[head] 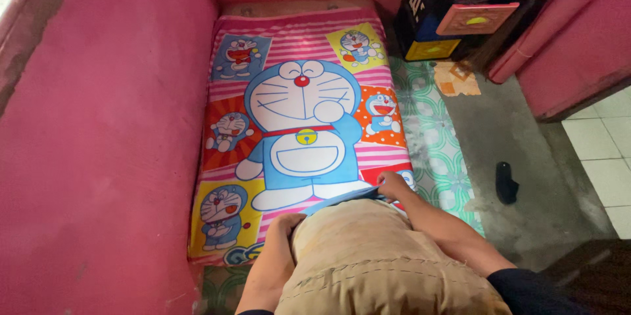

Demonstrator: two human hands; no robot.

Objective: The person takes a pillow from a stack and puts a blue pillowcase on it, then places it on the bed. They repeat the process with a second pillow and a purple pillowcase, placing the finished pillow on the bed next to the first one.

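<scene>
Head view: our left hand (284, 239) is clamped around the near-left side of a tan pillow (368, 262); the right hand (394, 185) pinches the blue cover edge (342, 198) at the pillow's far end. Both lie at the near edge of the cartoon-print mattress (299, 118). Risk: the thin pinch may slip and the cover bunch up.

pretty dim indoor shot overall, daylight creeps in from the top left corner and off the pale floor tiles (601, 150) at right, the top right corner and bottom right sink into dark shadow, edges bend a bit from the wide lens, mostly sharp
</scene>
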